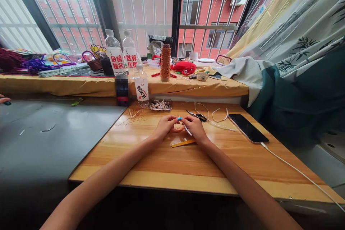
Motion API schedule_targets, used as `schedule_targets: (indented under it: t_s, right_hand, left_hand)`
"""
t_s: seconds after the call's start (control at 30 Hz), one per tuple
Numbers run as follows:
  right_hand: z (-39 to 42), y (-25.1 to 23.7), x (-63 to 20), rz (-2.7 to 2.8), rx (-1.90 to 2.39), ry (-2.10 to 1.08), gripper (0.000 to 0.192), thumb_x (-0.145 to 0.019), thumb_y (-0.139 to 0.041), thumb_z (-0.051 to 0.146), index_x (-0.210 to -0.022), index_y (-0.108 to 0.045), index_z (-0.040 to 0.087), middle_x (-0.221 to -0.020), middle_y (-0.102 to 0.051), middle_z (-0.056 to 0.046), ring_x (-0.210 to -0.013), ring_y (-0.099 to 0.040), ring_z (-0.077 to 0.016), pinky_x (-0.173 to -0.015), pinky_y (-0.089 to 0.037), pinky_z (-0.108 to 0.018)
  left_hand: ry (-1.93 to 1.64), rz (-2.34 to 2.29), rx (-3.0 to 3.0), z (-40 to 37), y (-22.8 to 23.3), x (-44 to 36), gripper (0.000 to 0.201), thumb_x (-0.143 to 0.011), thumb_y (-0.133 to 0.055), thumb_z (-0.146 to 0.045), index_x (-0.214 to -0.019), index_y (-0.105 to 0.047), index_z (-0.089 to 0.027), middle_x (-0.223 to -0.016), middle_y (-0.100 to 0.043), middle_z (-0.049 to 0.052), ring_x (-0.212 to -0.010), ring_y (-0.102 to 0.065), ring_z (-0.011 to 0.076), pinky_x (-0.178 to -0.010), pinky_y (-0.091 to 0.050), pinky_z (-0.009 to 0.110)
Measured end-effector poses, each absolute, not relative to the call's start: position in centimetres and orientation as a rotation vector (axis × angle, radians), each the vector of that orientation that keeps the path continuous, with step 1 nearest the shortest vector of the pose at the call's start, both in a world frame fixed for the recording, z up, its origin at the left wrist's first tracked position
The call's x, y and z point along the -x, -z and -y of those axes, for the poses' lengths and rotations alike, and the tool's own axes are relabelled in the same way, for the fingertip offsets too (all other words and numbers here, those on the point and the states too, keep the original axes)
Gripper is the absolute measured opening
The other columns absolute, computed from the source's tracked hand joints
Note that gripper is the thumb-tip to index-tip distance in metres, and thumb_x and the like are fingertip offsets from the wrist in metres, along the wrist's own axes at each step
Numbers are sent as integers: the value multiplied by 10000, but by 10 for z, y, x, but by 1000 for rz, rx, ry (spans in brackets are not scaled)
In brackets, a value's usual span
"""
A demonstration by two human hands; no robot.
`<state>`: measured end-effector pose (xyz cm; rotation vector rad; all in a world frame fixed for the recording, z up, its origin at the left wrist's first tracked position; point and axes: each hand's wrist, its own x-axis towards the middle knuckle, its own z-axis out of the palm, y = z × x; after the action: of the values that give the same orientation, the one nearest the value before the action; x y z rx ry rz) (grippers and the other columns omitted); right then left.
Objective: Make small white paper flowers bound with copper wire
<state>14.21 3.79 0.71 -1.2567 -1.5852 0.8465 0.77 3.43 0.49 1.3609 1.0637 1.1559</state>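
Note:
Over the wooden table, my left hand and my right hand meet fingertip to fingertip. Both pinch a small bright blue piece, too small to name for certain. Loops of orange-brown thread hang or lie just beneath the fingers. A white strip shows beside my right fingers; whether they hold it I cannot tell. Below my right hand lies a flat yellow stick. Black-handled scissors rest just beyond that hand. A clear tray of small beads or parts sits past my left hand.
White cords and a phone on a cable lie to the right. Behind stand a water bottle and a cone of brown thread on a cloth-covered ledge. Another person's hand shows far left.

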Motion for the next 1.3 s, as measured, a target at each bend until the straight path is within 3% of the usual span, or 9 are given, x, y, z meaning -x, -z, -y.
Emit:
schedule_targets:
  t_s: [0.37,0.7,0.87,1.03,1.3]
  right_hand:
    - [-43,-1,-144,1467,1217,-957,281,-644,-519,418,-627,-578,144,-531,-509,12,-445,-418,-84,-425,-319,-207]
    - [-39,-7,-142,1399,1173,-1062,254,-627,-542,389,-599,-551,138,-527,-493,20,-436,-410,-73,-424,-320,-201]
    - [-38,-8,-141,1380,1166,-1091,248,-616,-545,385,-599,-548,138,-531,-495,24,-437,-404,-68,-424,-311,-198]
    - [-39,-8,-140,1363,1186,-1099,231,-607,-537,370,-589,-547,140,-525,-497,23,-428,-411,-72,-420,-326,-205]
    - [-38,-10,-140,1329,1204,-1142,199,-599,-532,340,-559,-531,144,-493,-473,35,-406,-385,-60,-400,-295,-197]
  left_hand:
    - [-1162,-980,-1226,-33,-9,-8,247,-632,-531,-261,-801,-633,-113,-668,-611,20,-373,-310,19,-372,-217,180]
    - [-1144,-980,-1215,-33,-9,-8,232,-588,-591,-241,-784,-606,-120,-579,-570,-15,-385,-339,25,-390,-253,174]
    - [-1173,-1012,-1388,-35,-4,-8,207,-640,-559,-246,-808,-578,-126,-635,-573,-10,-400,-349,28,-386,-264,166]
    - [-1236,-1083,-1665,-36,0,-5,192,-725,-477,-262,-850,-568,-149,-763,-615,29,-548,-487,76,-461,-342,168]
    - [-1258,-1183,-1875,-37,-2,-2,174,-781,-406,-232,-871,-544,-175,-743,-627,12,-629,-550,103,-606,-410,202]
